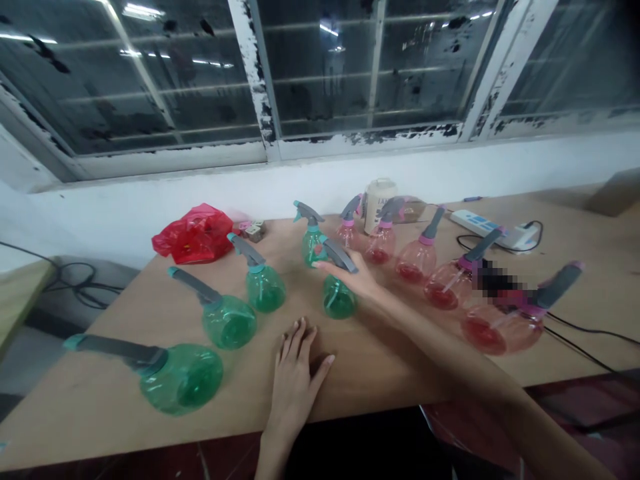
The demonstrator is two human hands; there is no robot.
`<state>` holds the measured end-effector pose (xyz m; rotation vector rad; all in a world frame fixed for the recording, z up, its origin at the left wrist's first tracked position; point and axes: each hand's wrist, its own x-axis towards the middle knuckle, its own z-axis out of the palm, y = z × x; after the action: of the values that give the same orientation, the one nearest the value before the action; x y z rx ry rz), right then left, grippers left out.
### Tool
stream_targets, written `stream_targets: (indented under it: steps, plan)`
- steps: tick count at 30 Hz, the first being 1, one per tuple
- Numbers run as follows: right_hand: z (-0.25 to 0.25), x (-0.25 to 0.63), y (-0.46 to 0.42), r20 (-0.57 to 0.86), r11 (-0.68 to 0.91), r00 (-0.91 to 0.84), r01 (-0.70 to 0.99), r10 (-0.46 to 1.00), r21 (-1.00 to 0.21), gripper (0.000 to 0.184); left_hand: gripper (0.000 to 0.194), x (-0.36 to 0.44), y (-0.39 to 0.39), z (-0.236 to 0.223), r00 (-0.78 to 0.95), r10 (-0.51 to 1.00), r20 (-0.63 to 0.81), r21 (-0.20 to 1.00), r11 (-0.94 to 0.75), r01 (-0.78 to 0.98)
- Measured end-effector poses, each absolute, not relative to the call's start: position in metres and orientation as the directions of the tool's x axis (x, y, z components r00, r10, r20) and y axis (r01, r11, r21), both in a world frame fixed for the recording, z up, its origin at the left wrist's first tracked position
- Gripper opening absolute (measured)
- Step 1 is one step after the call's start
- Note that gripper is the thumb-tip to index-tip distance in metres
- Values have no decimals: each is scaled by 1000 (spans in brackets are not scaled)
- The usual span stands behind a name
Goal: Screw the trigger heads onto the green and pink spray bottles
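My right hand (356, 275) is closed around the neck of a green spray bottle (339, 301), just under its grey trigger head, with the thumb on the near side of the trigger. The bottle stands upright on the table. My left hand (294, 377) rests palm down on the tabletop with its fingers stretched out, holding nothing. To the left, other green spray bottles stand in a slanting row, the nearest one (181, 379) close to the front edge. Another green spray bottle (311, 245) is just behind the held one. Several pink spray bottles (416, 259) line the right side.
A red plastic bag (195, 235) lies at the back left beside a small box (255, 231). Against the wall stands a cream container (379, 205). A white power strip (493, 230) with black cables sits at the right. Windows rise behind the wooden table (240, 400).
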<state>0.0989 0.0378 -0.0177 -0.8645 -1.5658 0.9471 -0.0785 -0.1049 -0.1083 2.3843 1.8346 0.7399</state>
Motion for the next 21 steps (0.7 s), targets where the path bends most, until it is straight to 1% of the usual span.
stream_targets:
  steps: [3, 6, 10, 14, 18, 21]
  plan:
    - [-17, 77, 58, 438, 446, -153, 18, 886, -895, 38, 48, -78, -106, -107, 191, 924, 332, 326, -303, 895]
    - [-18, 55, 75, 469, 471, -95, 4, 878, -882, 36, 48, -77, -107, -105, 193, 925, 327, 328, -303, 895]
    - [-23, 37, 83, 494, 494, 7, 32, 869, -869, 36, 49, -77, -109, -103, 200, 932, 300, 338, -301, 892]
    - [-33, 46, 66, 495, 484, 13, 185, 869, -855, 48, 50, -78, -109, -103, 208, 932, 298, 349, -309, 885]
    - [-50, 73, 40, 515, 512, -78, 306, 854, -803, 61, 51, -79, -109, -104, 219, 926, 307, 356, -325, 876]
    - [-63, 88, 27, 513, 519, -128, 392, 848, -760, 74, 51, -79, -109, -106, 232, 918, 321, 356, -343, 869]
